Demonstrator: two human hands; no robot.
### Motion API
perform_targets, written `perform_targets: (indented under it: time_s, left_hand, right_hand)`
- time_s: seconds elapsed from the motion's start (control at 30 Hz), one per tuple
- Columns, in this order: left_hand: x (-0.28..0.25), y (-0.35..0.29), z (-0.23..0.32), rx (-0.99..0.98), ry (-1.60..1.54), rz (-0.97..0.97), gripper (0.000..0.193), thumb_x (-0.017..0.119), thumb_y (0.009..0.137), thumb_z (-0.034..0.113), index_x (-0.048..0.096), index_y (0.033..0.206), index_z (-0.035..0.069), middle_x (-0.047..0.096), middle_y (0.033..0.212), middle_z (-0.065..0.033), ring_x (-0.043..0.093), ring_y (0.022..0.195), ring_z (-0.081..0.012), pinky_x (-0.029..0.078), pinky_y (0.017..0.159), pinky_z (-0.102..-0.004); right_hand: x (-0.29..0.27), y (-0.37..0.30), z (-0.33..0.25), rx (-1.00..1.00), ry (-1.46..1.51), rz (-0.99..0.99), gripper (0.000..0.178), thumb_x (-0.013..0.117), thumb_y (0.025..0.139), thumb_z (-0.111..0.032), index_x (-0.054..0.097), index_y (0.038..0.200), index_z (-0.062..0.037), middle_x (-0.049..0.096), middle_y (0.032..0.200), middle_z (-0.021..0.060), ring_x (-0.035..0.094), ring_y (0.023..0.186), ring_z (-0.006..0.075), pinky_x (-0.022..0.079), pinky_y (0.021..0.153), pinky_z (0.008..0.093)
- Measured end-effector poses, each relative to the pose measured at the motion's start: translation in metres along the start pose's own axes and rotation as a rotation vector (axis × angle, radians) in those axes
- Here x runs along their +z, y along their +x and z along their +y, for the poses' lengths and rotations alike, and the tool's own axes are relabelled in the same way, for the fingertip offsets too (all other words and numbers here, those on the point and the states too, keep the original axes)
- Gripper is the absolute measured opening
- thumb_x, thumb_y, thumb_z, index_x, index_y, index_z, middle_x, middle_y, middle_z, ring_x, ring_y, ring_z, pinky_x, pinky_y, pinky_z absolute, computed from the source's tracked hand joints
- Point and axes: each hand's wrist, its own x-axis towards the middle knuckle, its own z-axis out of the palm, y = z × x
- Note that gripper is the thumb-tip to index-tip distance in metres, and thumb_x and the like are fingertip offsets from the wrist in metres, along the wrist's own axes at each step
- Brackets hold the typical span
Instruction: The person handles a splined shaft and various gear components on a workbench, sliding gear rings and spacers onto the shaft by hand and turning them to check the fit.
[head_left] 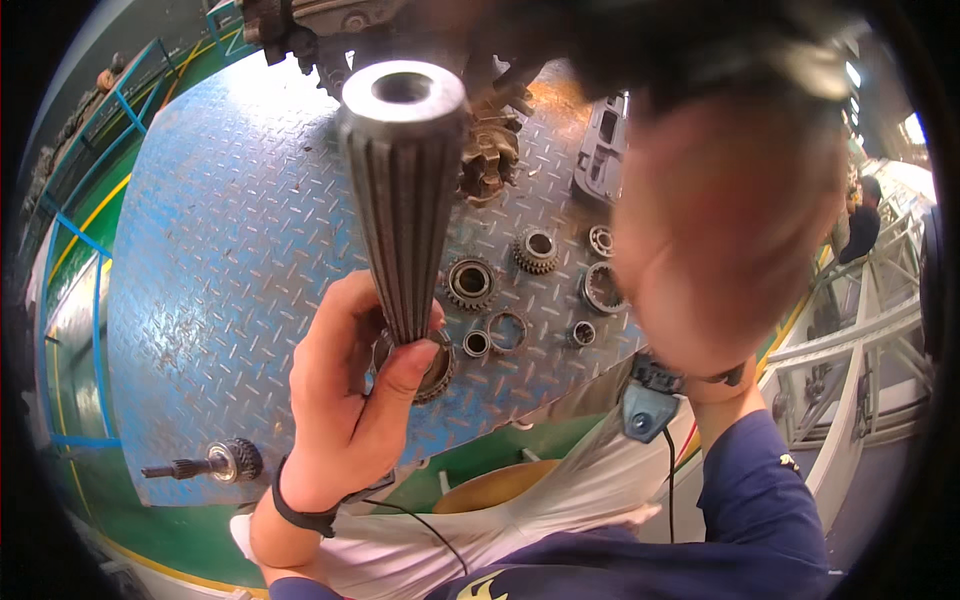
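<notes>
My left hand (350, 400) is closed round the lower end of a steel splined shaft (402, 210). The shaft points up toward me, its hollow round end uppermost. Just below my thumb shows a toothed gear (437, 372); I cannot tell whether it sits on the shaft or lies on the table. Close to my view, at the right, my right hand (720, 230) is raised and badly blurred, its fingers hidden. A dark blurred thing (690, 45) is above it, and I cannot make out what it is or whether the hand holds it.
On the blue tread-plate table (220, 250) lie several gears and rings, among them a gear (470, 282) and a smaller gear (537, 250). A short geared shaft (215, 464) lies front left. Metal castings (488, 155) stand at the back. Blue railings (97, 330) run along the left.
</notes>
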Motion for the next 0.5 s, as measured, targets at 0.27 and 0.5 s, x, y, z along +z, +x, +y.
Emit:
perform_targets:
  time_s: [0.27, 0.5]
  left_hand:
    - [-0.009, 0.005, 0.010, -0.059, -0.050, 0.038, 0.034, 0.066, 0.096, 0.003, 0.054, 0.127, -0.004, 0.065, 0.108, -0.0095, 0.065, 0.100, -0.0173, 0.051, 0.093, -0.0314]
    - [-0.008, 0.000, 0.019, -0.133, -0.008, 0.099, 0.039, 0.072, 0.094, 0.012, 0.053, 0.123, -0.005, 0.064, 0.104, -0.0144, 0.064, 0.097, -0.0241, 0.051, 0.091, -0.0383]
  right_hand:
    - [-0.065, -0.020, 0.006, 0.236, -0.029, 0.147, 0.063, 0.083, 0.080, -0.007, 0.051, 0.132, 0.0071, 0.063, 0.120, 0.0135, 0.064, 0.113, 0.0213, 0.053, 0.097, 0.0336]
    - [-0.123, -0.049, 0.014, 0.962, -0.595, -0.586, 0.053, 0.082, 0.064, -0.009, 0.064, 0.113, -0.0025, 0.064, 0.103, 0.0089, 0.064, 0.090, 0.0193, 0.054, 0.081, 0.0327]
